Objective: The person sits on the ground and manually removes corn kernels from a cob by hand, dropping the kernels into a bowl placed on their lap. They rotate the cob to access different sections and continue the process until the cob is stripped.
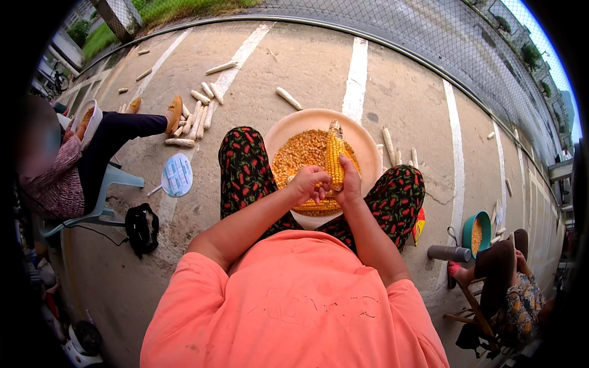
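My right hand (349, 180) grips an ear of dried yellow corn (335, 161) near its lower end, thumb along its side. The ear stands roughly upright in the view, and its tip is dark and partly bare. My left hand (312, 184) is at the ear's lower left side, its fingers curled against or very close to the kernels; whether it holds any is hidden. Beneath both hands is a wide pale plastic basin (370, 138) between my knees. Loose corn kernels (297, 152) fill much of it. More corn ears (320, 206) lie at its near side, partly covered by my hands.
Bare corn cobs (198, 120) are piled left, with others (389, 145) right. A hand fan (177, 175) and black bag (141, 228) lie left. Seated people (60, 184) (515, 285) are on both sides. A green basin (469, 237) and grey bottle (448, 253) are right; a chain-link fence (368, 23) stands ahead.
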A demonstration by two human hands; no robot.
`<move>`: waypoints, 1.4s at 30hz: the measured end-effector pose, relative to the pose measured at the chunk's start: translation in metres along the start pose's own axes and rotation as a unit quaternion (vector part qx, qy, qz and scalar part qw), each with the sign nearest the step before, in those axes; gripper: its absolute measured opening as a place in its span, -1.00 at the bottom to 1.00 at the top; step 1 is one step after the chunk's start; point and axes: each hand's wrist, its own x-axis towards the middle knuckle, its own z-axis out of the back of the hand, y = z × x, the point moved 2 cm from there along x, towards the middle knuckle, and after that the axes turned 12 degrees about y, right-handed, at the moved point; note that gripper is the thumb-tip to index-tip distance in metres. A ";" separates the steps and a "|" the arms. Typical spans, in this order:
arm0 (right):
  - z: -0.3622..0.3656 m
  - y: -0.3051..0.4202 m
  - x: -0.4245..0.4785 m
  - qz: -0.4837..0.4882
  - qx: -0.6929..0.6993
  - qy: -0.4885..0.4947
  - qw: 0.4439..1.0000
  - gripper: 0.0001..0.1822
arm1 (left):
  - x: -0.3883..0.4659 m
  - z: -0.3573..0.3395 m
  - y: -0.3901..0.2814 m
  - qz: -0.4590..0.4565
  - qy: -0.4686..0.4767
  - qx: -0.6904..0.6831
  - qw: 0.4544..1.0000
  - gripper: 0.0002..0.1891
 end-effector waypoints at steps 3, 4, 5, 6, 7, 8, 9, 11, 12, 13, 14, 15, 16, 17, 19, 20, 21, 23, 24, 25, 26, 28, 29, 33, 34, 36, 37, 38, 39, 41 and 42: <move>0.000 -0.004 0.003 0.031 -0.029 -0.038 0.998 -0.77 | 0.001 -0.001 0.001 0.002 -0.017 0.026 1.000 -0.86; -0.001 -0.004 0.002 0.036 -0.039 -0.047 0.997 -0.76 | 0.002 0.000 0.002 0.005 -0.021 0.033 0.999 -0.86; -0.002 -0.005 0.001 0.042 -0.049 -0.056 0.996 -0.75 | 0.002 0.001 0.003 0.008 -0.026 0.040 0.999 -0.86; -0.003 -0.005 0.001 0.043 -0.074 -0.064 0.994 -0.72 | 0.003 0.002 0.003 0.010 -0.030 0.047 0.998 -0.86; -0.005 -0.006 0.000 0.045 -0.098 -0.072 0.992 -0.69 | 0.004 0.003 0.004 0.013 -0.036 0.048 0.998 -0.86; -0.007 -0.007 -0.001 0.046 -0.122 -0.081 0.988 -0.66 | 0.004 0.004 0.005 0.016 -0.042 0.049 0.998 -0.86; -0.008 -0.007 -0.002 0.047 -0.127 -0.087 0.987 -0.65 | 0.004 0.004 0.005 0.019 -0.048 0.050 0.997 -0.86; -0.011 -0.008 -0.003 0.048 -0.136 -0.099 0.985 -0.63 | 0.003 0.004 0.005 0.027 -0.055 0.045 0.997 -0.87; -0.010 -0.009 -0.002 0.049 -0.129 -0.100 0.985 -0.69 | 0.003 0.004 0.005 0.031 -0.058 0.044 0.997 -0.87; -0.008 -0.011 0.000 0.051 -0.121 -0.101 0.986 -0.75 | 0.004 0.005 0.007 0.024 -0.067 0.061 0.996 -0.88; -0.005 -0.013 0.002 0.052 -0.114 -0.102 0.987 -0.80 | 0.005 0.007 0.012 0.016 -0.075 0.078 0.994 -0.89; 0.000 -0.015 0.004 0.053 -0.101 -0.101 0.988 -0.76 | 0.005 0.006 0.012 0.008 -0.083 0.096 0.992 -0.89; 0.005 -0.016 0.006 0.055 -0.087 -0.099 0.990 -0.72 | 0.006 0.006 0.011 0.013 -0.079 0.082 0.993 -0.90; 0.010 -0.017 0.007 0.056 -0.073 -0.098 0.991 -0.67 | 0.007 0.006 0.010 0.018 -0.075 0.067 0.995 -0.90; 0.004 -0.013 0.005 0.042 -0.032 -0.075 0.996 -0.70 | 0.006 0.006 0.007 0.016 -0.059 0.030 0.998 -0.90; 0.001 -0.011 0.004 0.035 -0.011 -0.064 0.997 -0.71 | 0.006 0.006 0.005 0.010 -0.045 0.009 0.999 -0.90; -0.004 -0.006 0.002 0.034 0.004 -0.048 0.998 -0.71 | 0.005 0.005 0.003 0.004 -0.031 -0.014 0.999 -0.90; -0.014 0.003 -0.003 0.032 0.032 -0.014 0.999 -0.69 | 0.002 0.003 -0.003 0.008 -0.011 -0.050 0.999 -0.91; -0.017 0.003 -0.003 0.035 0.036 -0.047 0.998 -0.65 | 0.001 0.001 -0.004 0.011 0.000 -0.067 0.998 -0.91; -0.018 0.003 -0.003 0.036 0.038 -0.055 0.997 -0.65 | 0.002 0.002 -0.003 0.004 0.002 -0.052 0.999 -0.91; -0.018 0.003 -0.003 0.037 0.039 -0.062 0.997 -0.65 | 0.004 0.005 0.000 -0.002 0.004 -0.038 0.999 -0.90; -0.017 0.003 -0.003 0.035 0.036 -0.056 0.997 -0.65 | 0.004 0.005 0.002 -0.009 0.004 -0.022 1.000 -0.88; -0.013 0.002 -0.001 0.034 0.030 -0.042 0.998 -0.65 | 0.004 0.005 0.002 -0.010 0.002 -0.020 1.000 -0.87; -0.002 -0.003 -0.002 0.007 0.001 0.005 1.000 -0.67 | 0.002 0.004 0.005 -0.003 -0.010 -0.024 1.000 -0.86; 0.006 -0.007 0.002 0.030 -0.022 -0.021 0.999 -0.68 | 0.003 0.004 0.006 0.000 -0.024 -0.005 1.000 -0.89; 0.011 -0.015 0.013 0.073 -0.068 -0.072 0.992 -0.68 | 0.005 0.006 0.010 0.005 -0.053 0.032 0.998 -0.93; 0.008 -0.016 0.011 0.062 -0.051 -0.073 0.994 -0.68 | 0.005 0.007 0.011 0.009 -0.056 0.026 0.998 -0.94; 0.006 -0.015 0.008 0.051 -0.035 -0.073 0.995 -0.68 | 0.006 0.008 0.012 0.014 -0.058 0.020 0.998 -0.95; -0.002 -0.011 0.004 0.043 -0.016 -0.075 0.996 -0.68 | 0.006 0.007 0.011 0.020 -0.059 0.017 0.998 -0.95; -0.010 -0.004 0.001 0.034 0.017 -0.044 0.998 -0.67 | 0.004 0.007 0.006 -0.002 -0.031 -0.034 0.999 -0.93; -0.012 -0.001 0.000 0.030 0.032 -0.029 0.999 -0.67 | 0.002 0.006 0.004 -0.013 -0.016 -0.060 0.998 -0.92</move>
